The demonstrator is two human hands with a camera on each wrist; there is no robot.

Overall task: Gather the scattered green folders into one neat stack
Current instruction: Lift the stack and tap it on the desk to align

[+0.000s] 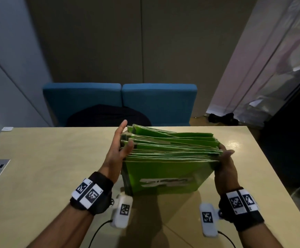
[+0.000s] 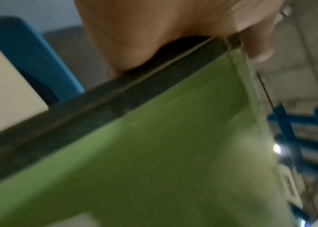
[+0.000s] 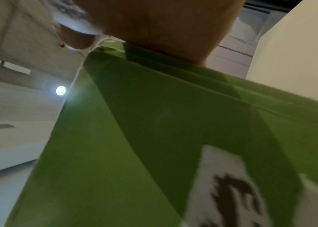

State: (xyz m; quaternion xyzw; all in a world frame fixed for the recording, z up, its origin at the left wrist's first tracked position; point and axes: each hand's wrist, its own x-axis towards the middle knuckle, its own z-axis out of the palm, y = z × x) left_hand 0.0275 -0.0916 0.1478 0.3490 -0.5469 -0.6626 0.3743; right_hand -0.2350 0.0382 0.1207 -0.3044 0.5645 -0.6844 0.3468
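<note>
Green folders (image 1: 170,149), all in one thick bunch, standing on edge on the tan table (image 1: 47,158). Top edges not lined up yet, some sticking out. Left hand (image 1: 117,149) flat against the left side, fingers straight. Right hand (image 1: 225,163) curled round the right side, holding the bunch. Blue seats (image 1: 120,102) behind the table.

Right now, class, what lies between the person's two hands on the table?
The bundle of green folders, standing on edge on the table, pressed between the left hand and the right hand. The head view shows it.
</note>
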